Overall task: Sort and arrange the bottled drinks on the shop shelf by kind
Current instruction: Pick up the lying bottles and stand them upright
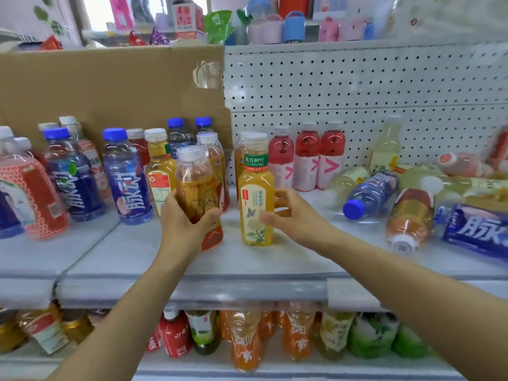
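Amber tea btl [196, 185] | L hand [181, 224] grip clamps it | R hand [294, 215] grip apart, by yellow btl [255, 213]

My left hand [187, 215] grips an amber bottle [196, 185] near the front edge of the shelf [192, 270]; my right hand [288, 215], fingers loose, touches the yellow bottle [255, 199] beside it.
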A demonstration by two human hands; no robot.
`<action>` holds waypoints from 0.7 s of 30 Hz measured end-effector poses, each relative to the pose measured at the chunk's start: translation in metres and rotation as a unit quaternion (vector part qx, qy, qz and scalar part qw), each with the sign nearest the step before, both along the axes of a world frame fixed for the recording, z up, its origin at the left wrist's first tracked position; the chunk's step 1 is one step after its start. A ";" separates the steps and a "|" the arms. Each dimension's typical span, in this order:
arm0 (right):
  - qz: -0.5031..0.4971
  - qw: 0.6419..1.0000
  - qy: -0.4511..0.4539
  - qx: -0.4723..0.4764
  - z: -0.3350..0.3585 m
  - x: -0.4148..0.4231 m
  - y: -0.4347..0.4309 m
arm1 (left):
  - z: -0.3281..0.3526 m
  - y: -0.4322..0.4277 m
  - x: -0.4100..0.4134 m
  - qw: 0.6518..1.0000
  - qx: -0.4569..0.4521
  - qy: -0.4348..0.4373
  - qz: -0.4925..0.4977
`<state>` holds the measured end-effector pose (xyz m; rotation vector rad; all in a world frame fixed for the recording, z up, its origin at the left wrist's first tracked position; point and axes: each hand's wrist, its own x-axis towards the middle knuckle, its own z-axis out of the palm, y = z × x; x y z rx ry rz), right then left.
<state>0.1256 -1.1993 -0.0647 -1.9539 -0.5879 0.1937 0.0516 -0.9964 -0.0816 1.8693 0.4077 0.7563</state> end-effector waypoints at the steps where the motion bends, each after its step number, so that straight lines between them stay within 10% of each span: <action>1: -0.008 0.999 -0.026 -0.019 0.000 -0.002 -0.012 | 0.000 -0.006 -0.007 0.998 0.042 -0.023 0.036; 5: -0.019 0.989 -0.126 -0.073 0.011 0.002 -0.074 | 0.009 -0.067 -0.041 0.965 0.204 -0.157 -0.043; 9: -0.032 0.975 -0.184 -0.117 0.031 0.035 -0.140 | 0.012 -0.128 -0.012 0.911 0.324 -0.094 -0.235; 21: 0.168 0.812 -0.340 -0.445 0.040 0.117 -0.159 | 0.007 -0.197 0.187 0.959 -0.034 0.218 -0.178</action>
